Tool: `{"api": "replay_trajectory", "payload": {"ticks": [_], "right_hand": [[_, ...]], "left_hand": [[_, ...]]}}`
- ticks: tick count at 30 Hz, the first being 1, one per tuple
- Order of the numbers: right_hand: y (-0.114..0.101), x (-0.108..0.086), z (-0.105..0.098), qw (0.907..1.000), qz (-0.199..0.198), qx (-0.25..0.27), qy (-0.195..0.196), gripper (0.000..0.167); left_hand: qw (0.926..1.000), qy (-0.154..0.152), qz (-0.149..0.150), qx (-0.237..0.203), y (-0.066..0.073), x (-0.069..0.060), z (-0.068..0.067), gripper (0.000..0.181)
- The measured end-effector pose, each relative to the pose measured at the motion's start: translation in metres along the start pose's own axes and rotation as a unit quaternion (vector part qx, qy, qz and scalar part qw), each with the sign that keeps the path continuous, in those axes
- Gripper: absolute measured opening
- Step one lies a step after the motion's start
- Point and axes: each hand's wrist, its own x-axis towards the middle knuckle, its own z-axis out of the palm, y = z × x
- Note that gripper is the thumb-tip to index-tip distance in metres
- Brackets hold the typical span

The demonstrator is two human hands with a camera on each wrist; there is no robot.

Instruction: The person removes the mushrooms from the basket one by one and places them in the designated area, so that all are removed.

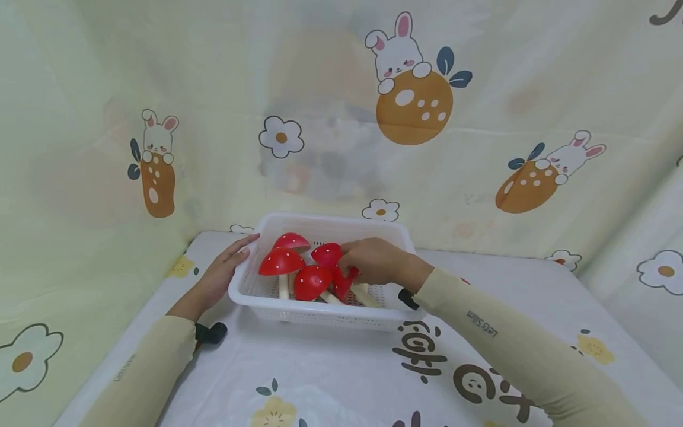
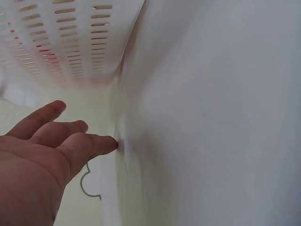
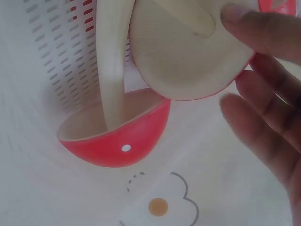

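White printed tablecloth [image 1: 331, 367] across the bottom of the frame, and there's the white slotted basket [image 1: 320, 305], mid-frame! Left hand [image 1: 217, 276] at its left end, fingers extended, loosely spread. Right hand [image 1: 376, 261] is inside, thumb and fingers pinching 1 red-capped toy mushroom [image 3: 174, 66] by the cap, among at least 4 other dotted mushrooms [image 1: 312, 281], frame centre!
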Motion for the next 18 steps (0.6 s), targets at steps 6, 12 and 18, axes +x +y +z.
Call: {"api": "replay_trajectory", "payload": {"ticks": [6, 12, 18], "right_hand": [[0.000, -0.001, -0.003, 0.9985, -0.014, -0.041, 0.032, 0.024], [0.003, -0.005, -0.010, 0.9977, 0.003, -0.053, 0.043, 0.015], [0.015, -0.017, -0.020, 0.9908, 0.030, -0.013, 0.131, 0.011]], "left_hand": [[1.0000, -0.001, 0.002, -0.002, 0.000, 0.001, 0.000, 0.056], [0.9999, 0.001, 0.007, 0.009, 0.003, -0.002, 0.001, 0.055], [1.0000, 0.001, 0.007, 0.003, 0.003, -0.003, 0.001, 0.053]]}}
